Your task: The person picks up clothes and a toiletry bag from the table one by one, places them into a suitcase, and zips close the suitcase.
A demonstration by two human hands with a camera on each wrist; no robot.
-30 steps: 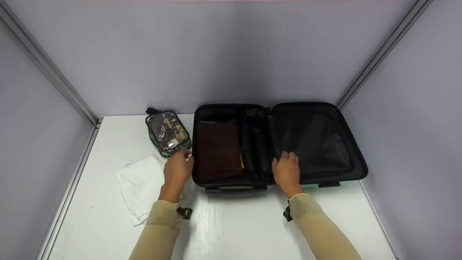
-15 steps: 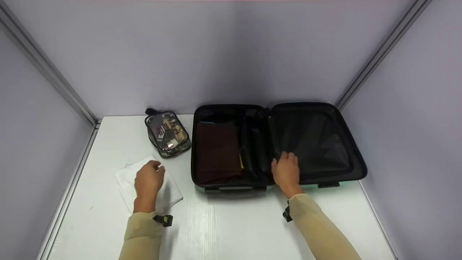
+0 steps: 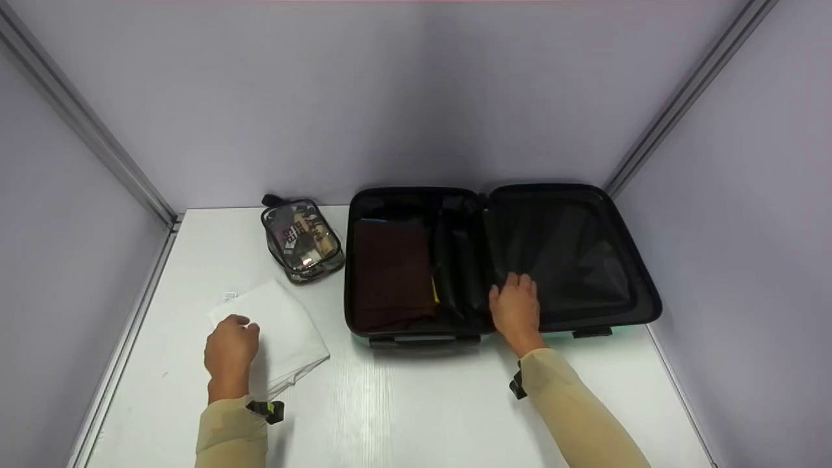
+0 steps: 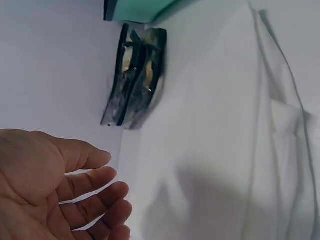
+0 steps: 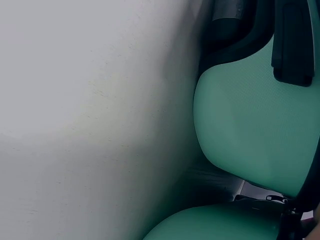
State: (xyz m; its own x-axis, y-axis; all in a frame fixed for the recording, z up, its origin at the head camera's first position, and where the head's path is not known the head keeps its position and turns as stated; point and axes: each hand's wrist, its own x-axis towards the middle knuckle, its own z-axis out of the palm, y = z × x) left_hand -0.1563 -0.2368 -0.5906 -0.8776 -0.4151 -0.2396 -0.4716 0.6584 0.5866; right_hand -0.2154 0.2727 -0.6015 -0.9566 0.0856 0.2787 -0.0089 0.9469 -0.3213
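My left hand (image 3: 232,351) is over the left part of a folded white cloth (image 3: 292,341), its fingers loosely bent and holding nothing. In the left wrist view, that hand (image 4: 65,185) shows a gap between thumb and fingers, and the layered cloth (image 4: 290,160) lies to the right. My right hand (image 3: 515,309) rests on an open suitcase (image 3: 559,253), at the front near the hinge between its halves. The right wrist view shows mostly the suitcase's green shell (image 5: 250,115); only a sliver of the hand appears at the corner.
A dark maroon folded item (image 3: 393,273) lies in the suitcase's left half, beside black items (image 3: 458,266) and a bit of yellow. A clear, black-edged pouch (image 3: 302,237) with small contents stands left of the suitcase on the white table (image 3: 416,409). Grey walls (image 3: 416,97) enclose the table.
My left hand has moved from between the pouch and the suitcase leftward and toward me, over the white cloth. The right hand stays in place on the suitcase.
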